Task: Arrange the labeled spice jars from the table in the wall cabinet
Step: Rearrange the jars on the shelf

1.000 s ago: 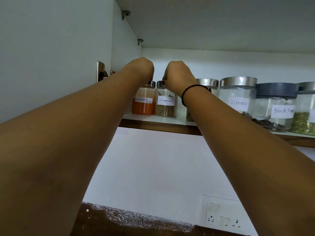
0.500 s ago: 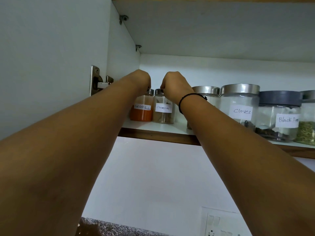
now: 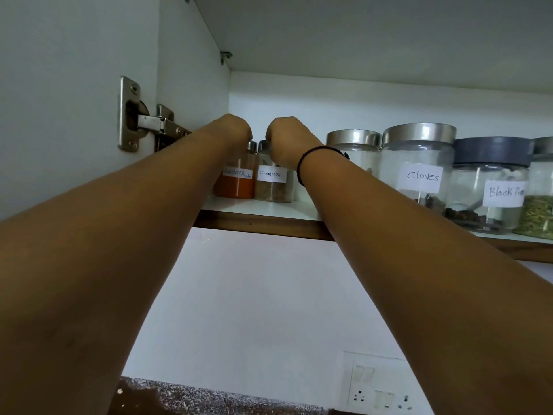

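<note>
You're gripping two small jars by their lids: left hand (image 3: pixel 237 128) on chilli jar (image 3: pixel 236 187), right hand (image 3: pixel 288 137) on cinnamon jar (image 3: pixel 273 191). Six jars are standing on the cabinet shelf (image 3: pixel 269 209).

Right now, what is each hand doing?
Left hand: grips the top of the red chilli powder jar.
Right hand: grips the top of the cinnamon jar.

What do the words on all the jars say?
"Red chilli Powder", small and blurry, on the orange jar.
"Cinnamon" on the brown jar.
"Cloves" on the silver-lidded jar.
"Black Pe", rest hidden, on the grey-lidded jar.
</note>
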Demonstrator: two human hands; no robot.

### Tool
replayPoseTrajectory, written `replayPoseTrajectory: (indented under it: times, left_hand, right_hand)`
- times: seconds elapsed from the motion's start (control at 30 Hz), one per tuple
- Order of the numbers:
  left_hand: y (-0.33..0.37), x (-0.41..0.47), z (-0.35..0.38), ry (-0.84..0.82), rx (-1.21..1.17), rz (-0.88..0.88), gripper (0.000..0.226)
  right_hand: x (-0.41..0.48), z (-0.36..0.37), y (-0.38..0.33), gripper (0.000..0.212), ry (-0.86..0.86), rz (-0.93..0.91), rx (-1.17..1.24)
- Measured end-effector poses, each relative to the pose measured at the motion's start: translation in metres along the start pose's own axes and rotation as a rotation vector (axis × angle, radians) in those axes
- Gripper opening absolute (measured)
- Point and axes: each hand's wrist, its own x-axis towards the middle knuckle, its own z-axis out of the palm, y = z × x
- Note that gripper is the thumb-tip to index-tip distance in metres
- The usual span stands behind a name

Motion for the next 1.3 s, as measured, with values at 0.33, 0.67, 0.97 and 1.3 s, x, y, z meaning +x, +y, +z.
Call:
replayPoseTrajectory:
  times: [0.33, 0.67, 0.97, 1.3]
  left_hand:
    - [-0.005, 0.0, 0.011, 0.033, 0.254, 0.116, 0.037]
    - [-0.001, -0.004, 0.02, 0.067, 0.165, 0.078, 0.031]
    - [0.006, -0.012, 0.014, 0.361, -0.168, 0.197, 0.067]
    - [0.037, -0.043, 0.001, 0.412, -0.378, 0.418, 0.058]
  right_hand:
    - [-0.002, 0.01, 0.004, 0.017, -0.107, -0.03, -0.049]
    - [-0.012, 0.016, 0.0, 0.038, -0.001, -0.063, -0.244]
    - [-0.022, -0.003, -0.01, 0.047, 0.26, -0.078, -0.302]
    - [-0.082, -0.067, 0.022, 0.045, 0.387, -0.174, 0.018]
